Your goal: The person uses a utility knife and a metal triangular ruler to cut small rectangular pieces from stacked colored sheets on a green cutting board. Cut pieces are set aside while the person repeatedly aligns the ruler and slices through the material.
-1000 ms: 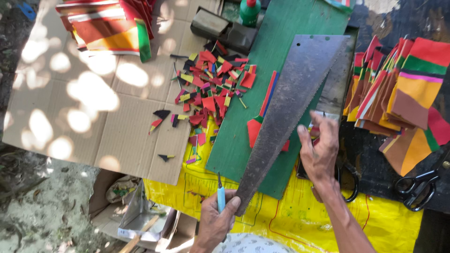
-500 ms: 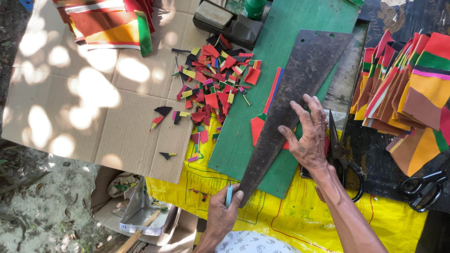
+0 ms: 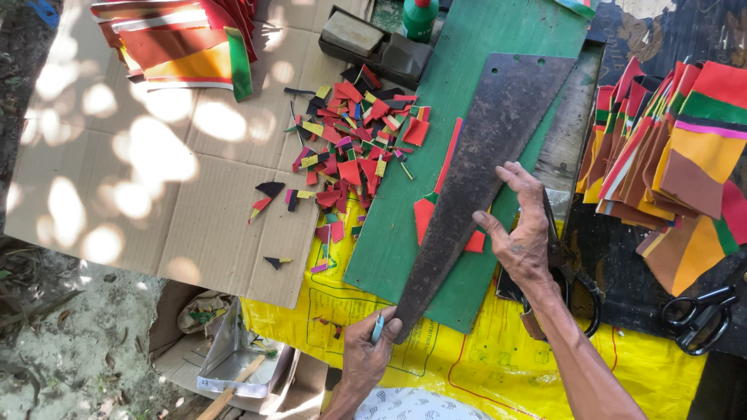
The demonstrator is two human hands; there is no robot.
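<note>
**A:** Head view, then. Where is the blade lying for you?

**B:** The long, dark, rusted triangular metal blade (image 3: pixel 478 187) lies flat on your green rectangular cutting board (image 3: pixel 467 109). Its long axis runs from about one o'clock down to seven o'clock: the wide end sits at the top of the board, and the narrow tip points down toward you, reaching the board's lower edge.

**A:** And your hands?

**B:** Your left hand (image 3: pixel 367 359) is at six o'clock, right at the blade's tip, fingers curled shut around a small light-blue cutter (image 3: pixel 377 328) that touches the blade's left edge. Your right hand (image 3: pixel 525 233) is at about three o'clock from the blade's middle, fingers spread open and pressing flat on the blade, not gripping anything.

**A:** What is under the blade?

**B:** A red paper piece (image 3: pixel 426 214) pokes out from the blade's left edge, with a thin red strip (image 3: pixel 448 155) above it. A small red corner (image 3: pixel 475 242) shows at the right edge, just below your thumb.

**A:** Around the board?

**B:** At ten o'clock, a heap of small red, yellow and black paper scraps (image 3: pixel 350 144) spreads over the flat brown cardboard sheet (image 3: pixel 140 171). At three o'clock stands a fanned stack of multicoloured paper sheets (image 3: pixel 669 155). Black-handled scissors (image 3: pixel 696 315) lie at four o'clock, and a yellow plastic sheet (image 3: pixel 482 358) lies under the board's near end.
</note>
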